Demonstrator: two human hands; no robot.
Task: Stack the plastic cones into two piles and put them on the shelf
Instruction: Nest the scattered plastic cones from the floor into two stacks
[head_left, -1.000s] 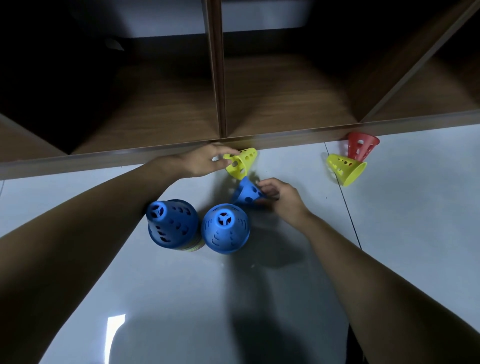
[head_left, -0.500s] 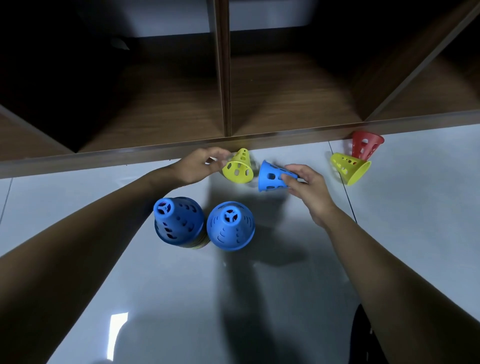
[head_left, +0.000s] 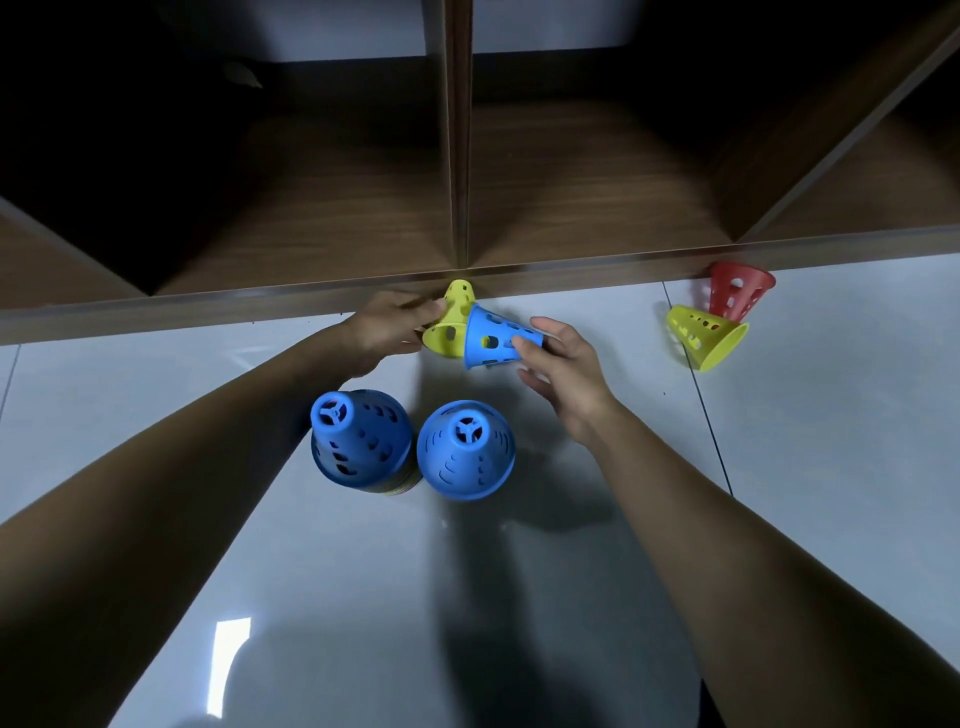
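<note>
My left hand (head_left: 387, 327) holds a yellow perforated cone (head_left: 451, 318) just in front of the shelf edge. My right hand (head_left: 563, 364) grips a blue cone (head_left: 496, 338) on its side, its wide rim touching the yellow one. Two piles of cones stand upright on the pale floor below: the left pile (head_left: 358, 441) has a blue cone on top with other colours showing at its base, and the right pile (head_left: 465, 449) is topped by blue. A loose yellow cone (head_left: 704, 332) and a red cone (head_left: 737, 291) lie at the right by the shelf.
The wooden shelf (head_left: 332, 208) runs across the top, split by upright dividers (head_left: 457, 130) into open compartments. Its front lip (head_left: 208, 306) sits just above the tiled floor (head_left: 363, 597). My shadow falls over the floor's middle.
My right hand lifted the blue cone from the floor and brought it left against the yellow cone. My left hand turned the yellow cone and raised it slightly.
</note>
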